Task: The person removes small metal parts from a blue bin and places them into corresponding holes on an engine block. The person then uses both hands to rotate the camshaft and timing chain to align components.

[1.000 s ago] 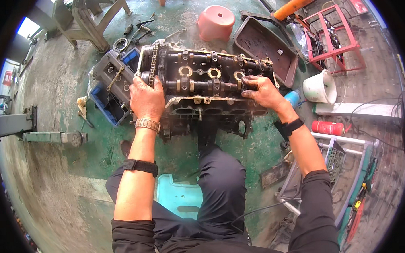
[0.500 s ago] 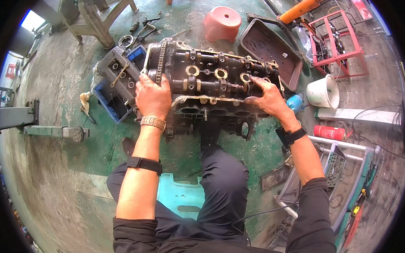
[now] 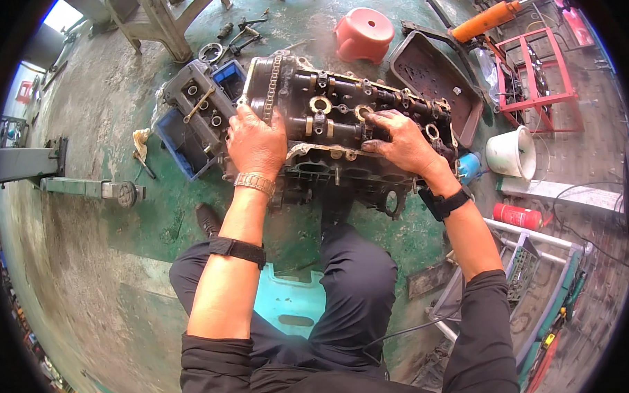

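Observation:
An oily engine (image 3: 345, 91) with its camshafts exposed lies across the floor in front of me. A timing chain (image 3: 273, 87) runs over its left end. My left hand (image 3: 259, 144) is closed over the engine's near left corner, its thumb beside the chain. My right hand (image 3: 404, 143) sits on the near camshaft (image 3: 326, 127), thumb and fingers bent around it just right of the middle. The right hand covers that part of the shaft. Pale rings (image 3: 319, 105) show along the top between the camshafts.
Left of the engine, a grey cover with a wrench (image 3: 199, 105) rests on a blue crate (image 3: 170, 140). A red stool (image 3: 366, 35) and a dark drip tray (image 3: 474, 97) stand behind. To the right are a white bucket (image 3: 507, 155), a fire extinguisher (image 3: 516, 216) and a metal-framed cart (image 3: 573, 264).
My right hand has slid left along the camshaft, uncovering the ring near the right end. My left hand keeps its place on the corner. The whole view has shifted slightly.

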`<state>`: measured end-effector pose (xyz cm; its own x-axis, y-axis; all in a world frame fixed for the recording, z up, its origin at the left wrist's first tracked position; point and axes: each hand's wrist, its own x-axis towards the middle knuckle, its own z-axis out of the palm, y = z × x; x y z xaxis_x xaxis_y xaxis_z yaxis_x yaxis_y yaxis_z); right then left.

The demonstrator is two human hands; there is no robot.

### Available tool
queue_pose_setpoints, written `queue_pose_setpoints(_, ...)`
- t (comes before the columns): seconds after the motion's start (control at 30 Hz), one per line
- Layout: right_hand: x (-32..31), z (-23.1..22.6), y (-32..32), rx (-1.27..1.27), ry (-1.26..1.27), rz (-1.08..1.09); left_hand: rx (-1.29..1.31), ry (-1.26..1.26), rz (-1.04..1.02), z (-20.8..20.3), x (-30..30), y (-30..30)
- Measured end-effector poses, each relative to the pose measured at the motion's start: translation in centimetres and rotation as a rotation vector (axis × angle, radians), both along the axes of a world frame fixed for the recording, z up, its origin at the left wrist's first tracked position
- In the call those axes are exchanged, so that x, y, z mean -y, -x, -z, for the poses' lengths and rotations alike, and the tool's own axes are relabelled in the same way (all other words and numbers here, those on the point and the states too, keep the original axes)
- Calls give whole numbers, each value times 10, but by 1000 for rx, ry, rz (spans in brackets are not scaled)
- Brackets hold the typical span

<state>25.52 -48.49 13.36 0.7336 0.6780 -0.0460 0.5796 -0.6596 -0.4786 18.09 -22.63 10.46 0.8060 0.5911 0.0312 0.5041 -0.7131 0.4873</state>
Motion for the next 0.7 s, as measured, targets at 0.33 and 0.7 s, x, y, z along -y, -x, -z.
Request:
queue_pose_setpoints(0.33,-9,2,12,102,8,72,-7,7,-8,1,-1,-1)
queue_pose_setpoints(0.7,-8,9,9,107,-4,28,6,9,-15,2,0,-1)
